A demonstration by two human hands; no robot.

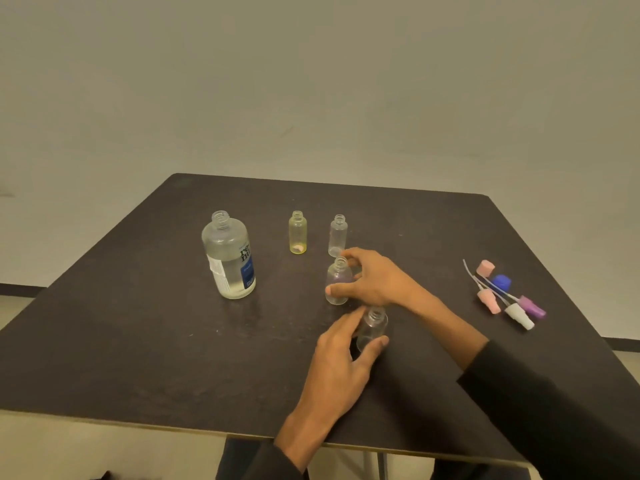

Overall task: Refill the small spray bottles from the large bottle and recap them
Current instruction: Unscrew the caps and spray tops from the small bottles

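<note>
Curling round the nearest clear bottle (372, 329), just below the centre of the frame, the left hand (341, 362) has its thumb across the front of the body and its fingers behind; the bottle stands upright, uncapped, and looks empty. Just above it, the right hand (372, 280) pinches a second clear bottle (337, 282), thumb low on the front and fingertips up near the threaded neck. Both grips sit on thin, light plastic, so a squeeze or a sideways nudge could likely tip either bottle.

The two wrists nearly cross, and the right forearm passes just above the nearer bottle's mouth; moving either hand carelessly could knock that bottle over.

Farther up, a yellowish bottle (298, 233) and a third clear bottle (337, 235) stand open, the latter close to the right fingertips and easy to bump. The large bottle (229, 258), left of centre, is open and partly full; a knock there would spill onto the dark table (121, 323).

At the right edge lie the spray caps (505, 296) with thin tubes, well apart from the bottles, and I judge they could roll off.
</note>
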